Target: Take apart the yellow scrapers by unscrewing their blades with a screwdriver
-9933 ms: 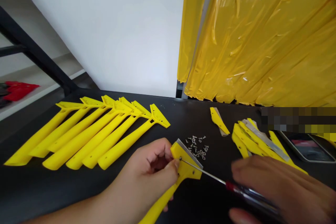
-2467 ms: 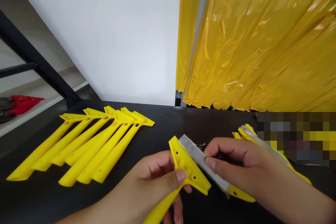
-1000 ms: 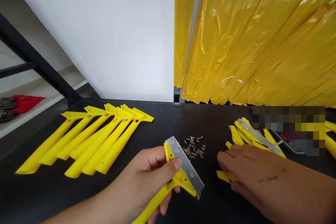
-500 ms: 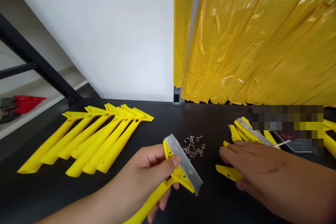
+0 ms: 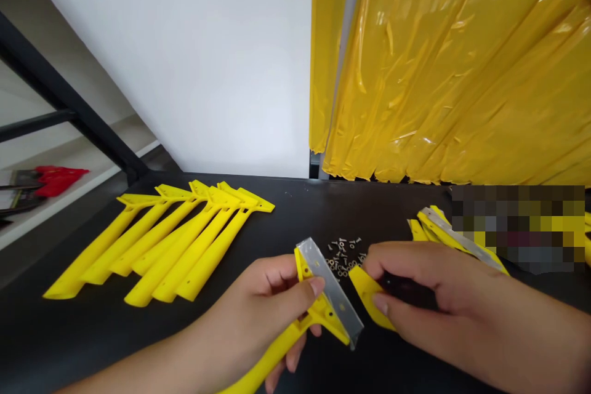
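My left hand is closed around a yellow scraper, tilted with its head up and to the right. Its thumb presses a flat metal blade against the scraper's head. Close by on the right, my right hand pinches a yellow plastic cover plate between thumb and fingers, slightly apart from the blade. Behind both hands, small screws and nuts lie loose on the black table. The right hand partly hides them.
Several yellow scraper handles lie in an overlapping row at left. More yellow plates and a metal strip sit behind my right hand, beside a blurred-out patch. Yellow plastic sheeting and a white panel rise behind the table.
My right hand has moved left from the pile of yellow plates, bringing one cover plate close to the blade. My left hand keeps the same hold on the scraper.
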{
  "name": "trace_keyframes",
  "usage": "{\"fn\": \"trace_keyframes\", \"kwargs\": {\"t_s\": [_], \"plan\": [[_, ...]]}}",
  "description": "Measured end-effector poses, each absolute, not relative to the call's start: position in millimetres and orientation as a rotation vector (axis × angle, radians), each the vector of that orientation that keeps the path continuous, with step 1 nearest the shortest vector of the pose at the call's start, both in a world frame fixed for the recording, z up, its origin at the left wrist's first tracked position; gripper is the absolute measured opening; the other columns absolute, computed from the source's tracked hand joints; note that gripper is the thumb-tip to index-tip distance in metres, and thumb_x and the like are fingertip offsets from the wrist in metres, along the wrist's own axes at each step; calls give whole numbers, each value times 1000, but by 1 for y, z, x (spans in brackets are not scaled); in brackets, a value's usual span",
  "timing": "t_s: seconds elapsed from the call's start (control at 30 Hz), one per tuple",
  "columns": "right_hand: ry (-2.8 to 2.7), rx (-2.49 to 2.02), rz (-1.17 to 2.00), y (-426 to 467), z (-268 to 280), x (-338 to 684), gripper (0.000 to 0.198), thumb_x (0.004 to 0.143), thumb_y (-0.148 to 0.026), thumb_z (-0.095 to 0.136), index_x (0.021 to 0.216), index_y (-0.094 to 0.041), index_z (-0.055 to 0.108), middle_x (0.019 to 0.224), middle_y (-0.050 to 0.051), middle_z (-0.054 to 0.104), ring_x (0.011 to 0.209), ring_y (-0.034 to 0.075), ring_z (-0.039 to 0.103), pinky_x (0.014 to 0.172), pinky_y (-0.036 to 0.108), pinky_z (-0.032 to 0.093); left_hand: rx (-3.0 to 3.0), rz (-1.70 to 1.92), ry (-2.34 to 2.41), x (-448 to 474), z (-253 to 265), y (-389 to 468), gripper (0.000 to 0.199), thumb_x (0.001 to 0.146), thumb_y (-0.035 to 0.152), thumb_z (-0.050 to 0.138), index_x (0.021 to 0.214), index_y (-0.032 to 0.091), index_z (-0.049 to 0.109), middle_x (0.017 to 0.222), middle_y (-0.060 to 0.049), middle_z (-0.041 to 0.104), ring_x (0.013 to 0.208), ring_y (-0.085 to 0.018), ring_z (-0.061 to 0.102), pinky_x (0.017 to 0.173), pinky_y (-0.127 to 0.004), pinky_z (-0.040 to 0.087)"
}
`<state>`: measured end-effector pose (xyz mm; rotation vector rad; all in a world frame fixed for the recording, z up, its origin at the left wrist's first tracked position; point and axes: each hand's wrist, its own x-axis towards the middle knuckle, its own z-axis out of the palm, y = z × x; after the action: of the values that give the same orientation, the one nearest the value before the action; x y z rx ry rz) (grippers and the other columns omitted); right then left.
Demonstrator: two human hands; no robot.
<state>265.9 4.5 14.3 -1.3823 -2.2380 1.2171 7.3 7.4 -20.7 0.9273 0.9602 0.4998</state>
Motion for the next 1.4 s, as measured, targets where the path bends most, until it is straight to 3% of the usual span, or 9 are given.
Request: {"fn": "trace_keyframes", "kwargs": {"t_s": [0.1,0.23,0.43,0.7,1.07,1.13,1.2,1.3,1.4], "plan": [[-1936,-1348,1558,3,15,252,25,105,-45,55,97,-24,67,96,1,72,90,19,66,77,29,50,946,451,952,8,-21,4,31,101,50,67,94,19,70,75,0,71,44,-7,59,33,-12,48],[-1728,-1318,1676,2,7,241,31,100,-52,62,91,-22,61,96,2,70,94,20,64,81,31,50,958,412,962,9,-21,-1,32,101,51,66,100,19,70,76,-1,70,44,-6,56,34,-9,44],[-1741,-1327,1538,0,-5,238,33,103,-53,60,90,-23,63,87,-3,63,81,14,53,72,26,45,945,424,932,12,-18,-3,37,99,55,65,97,18,69,77,-1,67,48,-6,54,35,-9,44],[-1866,-1307,1416,-3,-10,234,26,106,-42,58,88,-23,57,83,-4,59,78,13,52,69,26,42,1039,413,868,13,-7,-9,36,98,54,66,98,18,64,89,-3,65,55,-6,55,40,-10,38],[-1973,-1355,1291,-6,-17,232,26,103,-40,62,85,-22,56,83,-2,61,77,15,54,69,28,41,1163,275,1034,20,0,-13,18,102,38,55,90,24,55,64,7,53,48,-8,44,43,-15,35],[-1970,-1389,1228,-8,-9,234,30,102,-45,62,83,-23,54,78,-2,57,74,14,50,65,27,39,1271,323,1063,19,6,-15,21,104,39,52,89,25,57,56,9,48,46,-10,41,43,-17,35],[-1922,-1373,1304,-12,1,235,36,100,-53,64,81,-23,55,75,-2,54,71,14,47,63,27,37,1482,436,1109,14,11,-16,25,105,41,52,91,25,66,59,5,56,49,-12,47,48,-19,42],[-1715,-1204,1694,-20,11,233,44,92,-64,72,83,-23,60,73,-2,53,69,13,44,61,25,34,1958,548,1149,3,11,-15,29,101,37,60,122,32,78,97,-4,80,72,-20,71,74,-27,59],[-1474,-1077,1968,-28,9,226,48,83,-66,81,84,-22,61,74,-3,53,67,11,44,60,23,34,2415,427,1220,-5,0,-17,62,96,33,63,158,39,59,116,-10,81,74,-27,76,68,-31,61]]}}
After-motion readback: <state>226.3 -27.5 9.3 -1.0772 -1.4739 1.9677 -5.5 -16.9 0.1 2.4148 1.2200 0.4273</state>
